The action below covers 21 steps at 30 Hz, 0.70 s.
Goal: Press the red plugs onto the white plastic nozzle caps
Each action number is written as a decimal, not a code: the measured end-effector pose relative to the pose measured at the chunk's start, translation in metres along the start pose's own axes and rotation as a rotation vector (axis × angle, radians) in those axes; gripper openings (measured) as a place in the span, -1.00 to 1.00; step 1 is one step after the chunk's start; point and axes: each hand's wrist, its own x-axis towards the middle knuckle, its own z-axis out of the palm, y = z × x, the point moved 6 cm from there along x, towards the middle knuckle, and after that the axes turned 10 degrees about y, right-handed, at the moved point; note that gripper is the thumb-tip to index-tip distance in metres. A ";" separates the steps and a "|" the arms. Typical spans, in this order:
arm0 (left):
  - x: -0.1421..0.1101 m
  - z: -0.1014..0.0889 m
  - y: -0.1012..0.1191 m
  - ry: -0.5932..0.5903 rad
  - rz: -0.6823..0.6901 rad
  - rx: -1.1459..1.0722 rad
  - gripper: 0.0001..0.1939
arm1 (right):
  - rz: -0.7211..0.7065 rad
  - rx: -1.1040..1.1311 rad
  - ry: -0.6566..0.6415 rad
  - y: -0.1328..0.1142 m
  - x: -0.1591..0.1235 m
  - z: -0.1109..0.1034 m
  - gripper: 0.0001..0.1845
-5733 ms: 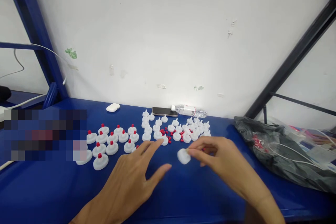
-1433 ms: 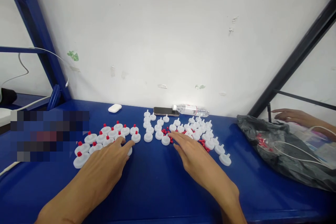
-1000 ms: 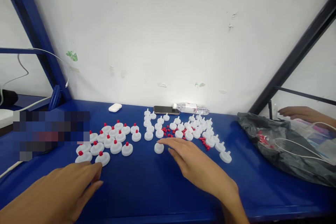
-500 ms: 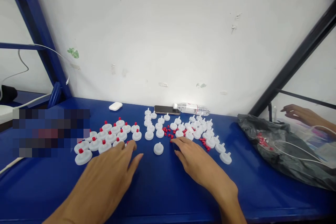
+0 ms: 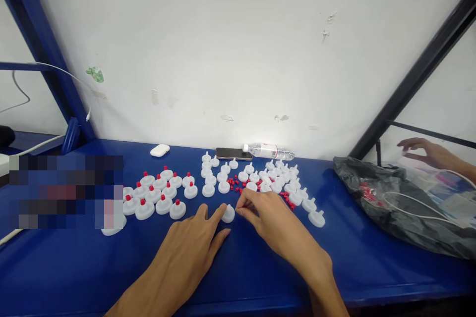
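A single white nozzle cap (image 5: 228, 214) stands upright on the blue table between my hands. My left hand (image 5: 189, 242) is at its left side with thumb and forefinger apart; the forefinger's tip touches or nearly touches the cap. My right hand (image 5: 273, 218) is just to its right, thumb and forefinger pinched together; whatever lies between the fingertips is hidden. Small red tips (image 5: 236, 183) lie loose beyond my right hand, among more bare white nozzle caps (image 5: 284, 176). Left of these stand several white nozzle caps with red tips (image 5: 144, 209) on them.
Along the wall lie a white case (image 5: 159, 150), a phone (image 5: 233, 153) and a clear bottle (image 5: 268, 151). On the right, a dark plastic bag (image 5: 375, 218) holds a clear bag of red tips (image 5: 370, 193). Another person's hand (image 5: 427, 151) is beyond the frame post.
My left hand has moved right from the red-tipped caps to the single white cap. My right hand has drawn away from the red tips towards that cap, its fingers now pinched.
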 end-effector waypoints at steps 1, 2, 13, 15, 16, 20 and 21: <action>0.000 0.001 0.002 -0.052 0.009 0.011 -0.63 | -0.002 0.029 0.001 -0.002 0.000 -0.001 -0.86; 0.000 0.003 0.003 -0.116 0.019 0.027 -0.66 | -0.009 0.050 -0.007 -0.005 0.000 -0.001 -0.86; 0.001 0.000 0.006 -0.189 -0.038 -0.143 -0.75 | -0.090 0.086 0.074 -0.010 0.001 -0.009 -0.76; 0.002 -0.004 0.005 -0.100 -0.039 -0.200 -0.74 | -0.037 0.203 0.109 -0.010 0.002 -0.013 -0.82; 0.001 -0.005 0.005 -0.056 -0.032 -0.223 -0.74 | -0.001 0.275 0.118 -0.010 0.002 -0.014 -0.86; 0.000 -0.010 0.007 0.082 0.015 -0.278 -0.77 | 0.102 0.526 0.087 -0.011 0.002 -0.014 -0.98; 0.000 -0.011 0.008 0.107 0.027 -0.283 -0.77 | 0.113 0.561 0.064 -0.011 0.001 -0.013 -1.00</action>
